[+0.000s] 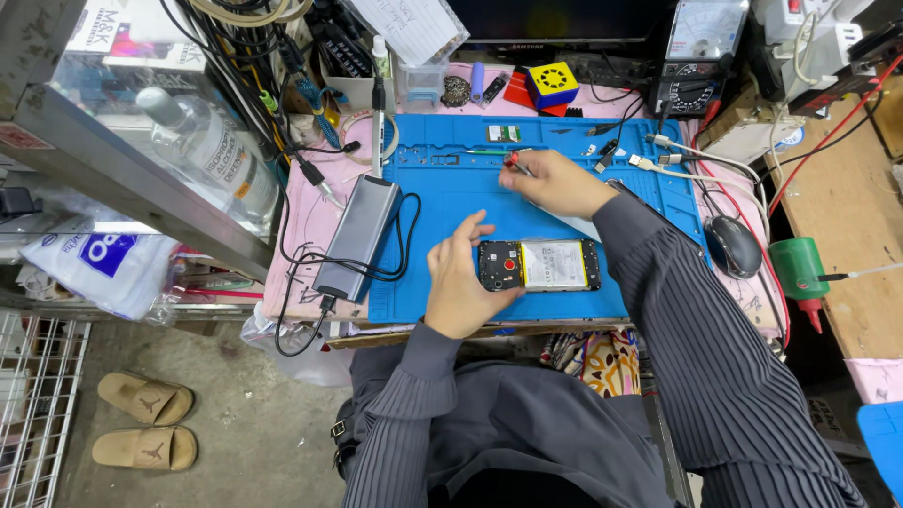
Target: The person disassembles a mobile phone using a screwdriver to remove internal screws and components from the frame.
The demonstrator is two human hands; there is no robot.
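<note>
Your counter (pixel 299 226) is pink-topped and crowded, and most of its middle is covered by a blue work mat (pixel 451 202). On the mat's near edge lies an opened phone (pixel 539 264), back cover off, its pale battery and dark circuit board showing, long side running left to right.

Your left hand (pixel 459 279) rests on the mat at the phone's left end, thumb and fingers closed on that end and steadying it. Your right hand (pixel 557 182) is farther back on the mat, well beyond the phone, fingers pinched together on a small tool (pixel 514 164) with a red and silver tip; how tightly you grip it cannot be told.

Left of the mat, a grey slab-shaped box (pixel 358 237) lies on the counter with a black cable (pixel 400 246) looped beside it and trailing over the front edge. Right of the mat sits a black mouse (pixel 732 246), and just past it a green bottle (pixel 798 268) with a red nozzle. White cables (pixel 691 160) cross the mat's far right corner.

At the back of the counter stand a meter (pixel 697 52) with a dial face and a yellow and blue cube (pixel 551 85). A tiny green circuit board (pixel 503 134) lies at the mat's far edge.

On the floor to your left, a pair of tan sandals (pixel 146 421) sits beside a wire rack (pixel 36 395).
</note>
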